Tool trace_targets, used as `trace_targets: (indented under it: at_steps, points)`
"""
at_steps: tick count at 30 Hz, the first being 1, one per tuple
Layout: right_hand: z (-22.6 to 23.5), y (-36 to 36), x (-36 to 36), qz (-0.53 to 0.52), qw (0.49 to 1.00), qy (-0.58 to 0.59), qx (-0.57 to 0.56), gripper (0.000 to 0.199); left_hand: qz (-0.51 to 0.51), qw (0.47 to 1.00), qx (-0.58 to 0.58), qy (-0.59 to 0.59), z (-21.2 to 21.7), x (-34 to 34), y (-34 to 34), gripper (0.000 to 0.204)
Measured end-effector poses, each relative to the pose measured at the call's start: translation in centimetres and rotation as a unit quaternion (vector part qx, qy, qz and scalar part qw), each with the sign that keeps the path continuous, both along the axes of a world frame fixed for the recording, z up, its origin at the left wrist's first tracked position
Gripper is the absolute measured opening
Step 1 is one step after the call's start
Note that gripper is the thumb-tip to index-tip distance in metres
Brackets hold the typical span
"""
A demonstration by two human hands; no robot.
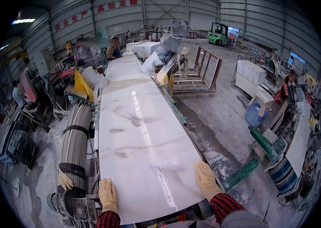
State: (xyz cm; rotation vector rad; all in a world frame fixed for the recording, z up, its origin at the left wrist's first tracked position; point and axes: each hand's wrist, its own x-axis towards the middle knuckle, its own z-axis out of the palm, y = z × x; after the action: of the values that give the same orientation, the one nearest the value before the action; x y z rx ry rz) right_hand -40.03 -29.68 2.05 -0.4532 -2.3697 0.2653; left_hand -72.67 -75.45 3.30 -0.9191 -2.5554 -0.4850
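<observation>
A long polished white stone slab (149, 144) with brown and grey veins stretches away from me on a machine bed. My left hand (108, 193), in a cream rubber glove, lies on the slab's near left edge with its fingers stretched forward. On the near right edge rests my right hand (206, 178), gloved alike, its fingers extended over the stone. Both thumbs are hard to make out. Red-and-black checked cuffs show at both wrists. Another cream glove (65, 179) hangs by a strapped bundle of thin strips (77, 133) left of the slab.
A motor (78, 209) sits beside my left hand. Green rollers (244, 173) stand right of the slab. Farther along are a machine head (164, 51), a rusty metal frame (202, 72) and a green forklift (218, 35). Another person (113, 49) is at the slab's far end.
</observation>
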Motion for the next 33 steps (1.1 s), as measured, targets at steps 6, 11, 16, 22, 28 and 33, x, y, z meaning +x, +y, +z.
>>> trace_targets:
  at_steps: [6, 11, 16, 22, 28, 33]
  points:
    - [0.0, -0.1, 0.1, 0.002, 1.0, 0.016, 0.022, 0.031, -0.001, 1.0, 0.011, -0.025, 0.5, 0.4, 0.1, 0.033]
    - [0.6, -0.4, 0.1, 0.003, 1.0, 0.018, 0.024, 0.03, 0.002, 1.0, 0.009, -0.029, 0.2, 0.5, 0.0, 0.035]
    - [0.2, -0.6, 0.5, -0.001, 1.0, 0.013, 0.016, 0.031, -0.004, 1.0, 0.014, -0.01, 0.0, 0.7, -0.5, 0.038]
    - [-1.4, 0.3, 1.8, -0.021, 0.999, -0.043, 0.009, 0.04, -0.012, 0.999, 0.052, 0.008, 0.2, 1.0, 0.4, 0.026]
    - [0.5, 1.4, 3.2, 0.05, 0.986, -0.15, -0.055, 0.051, 0.086, 0.994, 0.05, 0.055, 0.3, 2.3, 1.3, 0.025]
    - [-0.1, 3.1, 1.7, 0.101, 0.986, -0.13, 0.042, 0.047, 0.164, 0.974, 0.106, 0.115, 0.3, 6.5, 0.3, 0.041]
